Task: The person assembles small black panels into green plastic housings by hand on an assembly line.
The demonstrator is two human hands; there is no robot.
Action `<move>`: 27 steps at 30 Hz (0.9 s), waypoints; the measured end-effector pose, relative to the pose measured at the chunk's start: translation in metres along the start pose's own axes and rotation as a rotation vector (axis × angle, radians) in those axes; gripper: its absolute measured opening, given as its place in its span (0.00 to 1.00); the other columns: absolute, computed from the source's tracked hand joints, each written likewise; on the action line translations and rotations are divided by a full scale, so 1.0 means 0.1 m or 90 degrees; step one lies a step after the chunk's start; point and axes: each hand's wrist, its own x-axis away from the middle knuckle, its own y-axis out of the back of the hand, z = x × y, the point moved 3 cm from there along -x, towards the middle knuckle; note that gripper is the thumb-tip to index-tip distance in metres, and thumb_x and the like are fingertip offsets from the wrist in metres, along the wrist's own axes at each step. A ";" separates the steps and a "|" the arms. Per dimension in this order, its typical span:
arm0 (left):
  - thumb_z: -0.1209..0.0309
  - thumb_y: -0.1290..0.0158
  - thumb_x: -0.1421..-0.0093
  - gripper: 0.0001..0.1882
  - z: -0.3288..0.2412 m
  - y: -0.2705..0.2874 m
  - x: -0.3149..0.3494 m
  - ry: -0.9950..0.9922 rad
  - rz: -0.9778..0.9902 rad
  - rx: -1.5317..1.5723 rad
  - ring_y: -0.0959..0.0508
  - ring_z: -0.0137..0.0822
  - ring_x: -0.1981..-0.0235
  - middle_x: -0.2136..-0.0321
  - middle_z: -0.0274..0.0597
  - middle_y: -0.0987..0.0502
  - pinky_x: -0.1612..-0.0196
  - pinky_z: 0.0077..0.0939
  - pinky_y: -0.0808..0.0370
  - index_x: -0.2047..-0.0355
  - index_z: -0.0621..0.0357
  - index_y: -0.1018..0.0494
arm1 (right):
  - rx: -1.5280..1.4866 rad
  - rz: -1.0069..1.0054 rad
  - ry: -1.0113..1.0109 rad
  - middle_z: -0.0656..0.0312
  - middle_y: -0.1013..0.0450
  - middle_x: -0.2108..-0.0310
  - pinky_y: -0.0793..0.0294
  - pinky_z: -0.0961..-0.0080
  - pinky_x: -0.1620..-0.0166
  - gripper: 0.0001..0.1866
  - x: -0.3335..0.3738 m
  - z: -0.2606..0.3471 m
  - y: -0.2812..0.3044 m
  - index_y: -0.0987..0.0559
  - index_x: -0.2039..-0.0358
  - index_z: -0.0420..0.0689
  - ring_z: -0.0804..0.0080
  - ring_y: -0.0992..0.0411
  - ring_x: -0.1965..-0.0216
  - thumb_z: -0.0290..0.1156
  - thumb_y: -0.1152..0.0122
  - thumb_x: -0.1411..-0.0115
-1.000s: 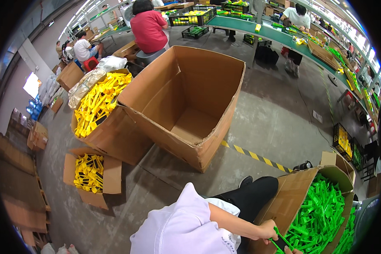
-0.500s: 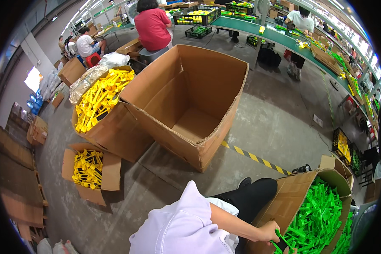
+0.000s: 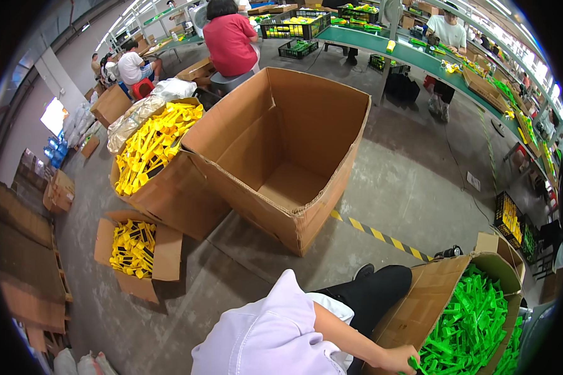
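My left hand point(image 3: 399, 359) reaches right from a lavender sleeve, at the near edge of a cardboard box point(image 3: 413, 306). Its fingers are closed around a green plastic piece point(image 3: 414, 362), of which only a small part shows past the fingertips. Beside the hand, the box is heaped with many thin green plastic pieces point(image 3: 469, 319). The lower picture edge cuts off the near part of this box. My right hand is out of the picture.
Ahead stands a big open cardboard box point(image 3: 294, 184) with a bare bottom. To its left are a large box of yellow plastic pieces point(image 3: 150, 147) and a smaller one point(image 3: 166, 259). Striped floor tape point(image 3: 378, 235) runs by my leg point(image 3: 381, 290). Seated people work at green tables point(image 3: 356, 39).
My left hand has moved slightly right and down with the green piece. Fingertips beside it at the lower edge have gone out of sight. The view has shifted a little.
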 end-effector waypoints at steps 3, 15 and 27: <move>0.60 0.40 0.46 0.23 -0.10 -0.13 -0.11 -0.139 0.092 -0.372 0.22 0.37 0.67 0.66 0.49 0.22 0.63 0.32 0.24 0.54 0.62 0.27 | 0.072 -0.007 -0.023 0.46 0.29 0.55 0.31 0.61 0.54 0.16 0.04 -0.36 0.12 0.25 0.55 0.38 0.53 0.30 0.56 0.34 0.47 0.38; 0.69 0.40 0.52 0.15 0.06 -0.05 -0.37 -0.400 -0.037 -0.487 0.29 0.48 0.62 0.69 0.47 0.28 0.58 0.43 0.31 0.66 0.62 0.29 | 0.538 -0.173 -0.171 0.48 0.26 0.64 0.29 0.64 0.58 0.12 0.98 -0.99 1.30 0.22 0.64 0.38 0.55 0.28 0.63 0.31 0.40 0.47; 0.65 0.45 0.53 0.09 0.26 -0.08 -0.27 -0.569 0.142 -0.828 0.30 0.38 0.64 0.73 0.38 0.28 0.57 0.31 0.37 0.77 0.56 0.28 | 0.632 -0.048 -0.339 0.46 0.27 0.56 0.30 0.60 0.56 0.18 0.44 0.04 1.13 0.24 0.55 0.38 0.50 0.29 0.57 0.38 0.51 0.36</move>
